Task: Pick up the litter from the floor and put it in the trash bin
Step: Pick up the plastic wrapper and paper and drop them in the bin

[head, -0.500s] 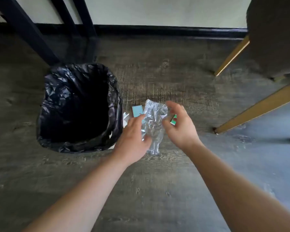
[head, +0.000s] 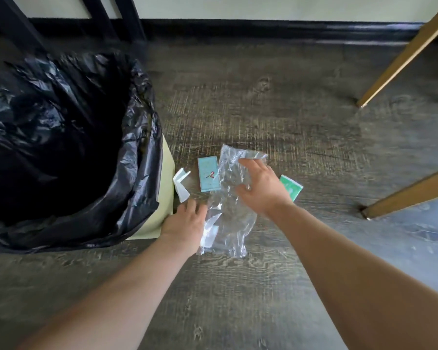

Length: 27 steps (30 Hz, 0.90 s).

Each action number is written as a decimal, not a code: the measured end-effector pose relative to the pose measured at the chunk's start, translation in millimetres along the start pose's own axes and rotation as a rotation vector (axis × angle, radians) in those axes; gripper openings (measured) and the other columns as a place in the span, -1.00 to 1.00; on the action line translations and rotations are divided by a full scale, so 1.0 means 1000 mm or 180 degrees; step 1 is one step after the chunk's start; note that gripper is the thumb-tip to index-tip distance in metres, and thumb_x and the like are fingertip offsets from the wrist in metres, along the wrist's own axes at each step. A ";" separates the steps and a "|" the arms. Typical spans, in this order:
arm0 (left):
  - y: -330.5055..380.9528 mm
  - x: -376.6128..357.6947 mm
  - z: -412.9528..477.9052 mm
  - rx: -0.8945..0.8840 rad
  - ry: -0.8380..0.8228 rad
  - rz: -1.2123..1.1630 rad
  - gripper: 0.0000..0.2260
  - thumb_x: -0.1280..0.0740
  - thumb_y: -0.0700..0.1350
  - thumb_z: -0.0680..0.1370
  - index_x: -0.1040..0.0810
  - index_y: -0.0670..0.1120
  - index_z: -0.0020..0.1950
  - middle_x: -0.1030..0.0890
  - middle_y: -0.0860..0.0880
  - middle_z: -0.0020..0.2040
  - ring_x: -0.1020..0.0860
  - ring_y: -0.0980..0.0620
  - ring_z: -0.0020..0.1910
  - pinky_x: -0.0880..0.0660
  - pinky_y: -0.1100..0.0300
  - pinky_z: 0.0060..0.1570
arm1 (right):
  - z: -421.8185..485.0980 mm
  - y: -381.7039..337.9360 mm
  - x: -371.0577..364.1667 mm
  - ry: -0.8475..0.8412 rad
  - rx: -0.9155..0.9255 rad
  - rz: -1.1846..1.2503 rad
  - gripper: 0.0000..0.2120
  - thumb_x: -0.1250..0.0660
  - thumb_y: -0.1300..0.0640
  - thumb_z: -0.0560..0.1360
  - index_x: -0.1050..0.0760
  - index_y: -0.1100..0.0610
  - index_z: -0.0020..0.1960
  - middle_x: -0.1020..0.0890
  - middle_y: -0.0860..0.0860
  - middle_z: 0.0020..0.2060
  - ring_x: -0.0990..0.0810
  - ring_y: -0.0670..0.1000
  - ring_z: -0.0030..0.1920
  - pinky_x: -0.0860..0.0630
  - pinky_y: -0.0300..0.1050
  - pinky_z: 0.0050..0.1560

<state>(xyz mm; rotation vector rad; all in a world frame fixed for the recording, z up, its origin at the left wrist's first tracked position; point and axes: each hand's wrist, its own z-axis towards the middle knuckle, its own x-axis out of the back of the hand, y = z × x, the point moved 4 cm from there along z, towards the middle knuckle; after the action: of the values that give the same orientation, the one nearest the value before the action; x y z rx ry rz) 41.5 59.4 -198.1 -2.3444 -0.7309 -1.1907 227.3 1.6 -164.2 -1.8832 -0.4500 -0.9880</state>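
A crumpled clear plastic bag is on the dark wood floor, just right of the trash bin, a pale yellow bin with a black liner. My right hand is on the bag's upper part, which is pinched between thumb and fingers. The bag's lower left edge is gripped by my left hand, whose fingertips are hidden. A light blue card, a folded white paper scrap and a green packet, partly behind my right hand, lie flat around the bag.
Two wooden furniture legs slant in from the right. Black metal legs stand behind the bin by the dark baseboard. Bare floor stretches in front of me.
The view has come closer to the floor. My hands have spread apart along the bag, the left one lower and nearer the bin, the right one higher.
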 end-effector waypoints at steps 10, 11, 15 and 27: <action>-0.005 0.039 0.014 0.0111 0.0420 0.0015 -0.68 -0.18 -0.34 0.59 -0.39 -0.17 0.34 -0.61 -0.14 0.22 -0.64 -0.16 0.14 -0.41 0.01 -0.20 | 0.025 -0.001 -0.036 -0.0465 0.0217 -0.0744 -0.27 -0.39 -0.08 0.49 -0.21 0.00 0.59 -0.41 -0.01 0.49 -0.34 0.16 0.52 -0.31 0.15 0.54; -0.003 0.050 0.010 0.0136 0.0535 -0.0026 -0.69 -0.18 -0.35 0.60 -0.39 -0.18 0.34 -0.62 -0.15 0.19 -0.66 -0.16 0.10 -0.41 0.02 -0.23 | 0.024 -0.001 -0.039 -0.0516 0.0216 -0.0801 -0.28 -0.39 -0.10 0.49 -0.22 -0.01 0.58 -0.40 -0.02 0.49 -0.34 0.15 0.52 -0.29 0.15 0.54; 0.018 0.108 -0.019 0.0068 0.1098 -0.0509 -0.70 -0.24 -0.36 0.59 -0.39 -0.17 0.30 -0.60 -0.13 0.06 -0.65 -0.15 -0.07 -0.35 0.06 -0.30 | 0.027 0.012 -0.051 -0.0546 0.0230 -0.1012 -0.31 -0.31 -0.21 0.41 -0.31 -0.07 0.51 -0.44 -0.06 0.42 -0.39 0.11 0.44 -0.39 0.09 0.46; -0.088 0.251 -0.136 -0.0023 0.3148 -0.1521 -0.86 -0.35 -0.16 0.57 -0.52 0.02 0.08 -0.57 0.09 -0.20 -0.45 0.14 -0.30 -0.37 0.39 -0.26 | 0.035 -0.004 -0.022 0.0268 0.0132 -0.0718 -0.85 -0.18 0.19 0.64 -0.52 0.11 -0.01 -0.63 0.04 -0.14 -0.62 0.07 -0.17 -0.53 -0.12 -0.26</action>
<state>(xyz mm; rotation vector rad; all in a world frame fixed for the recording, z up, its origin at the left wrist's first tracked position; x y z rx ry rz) 29.5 117.1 95.1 -1.2806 -0.8866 -2.2578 227.0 35.9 -187.7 -1.7733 -0.6381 -1.1925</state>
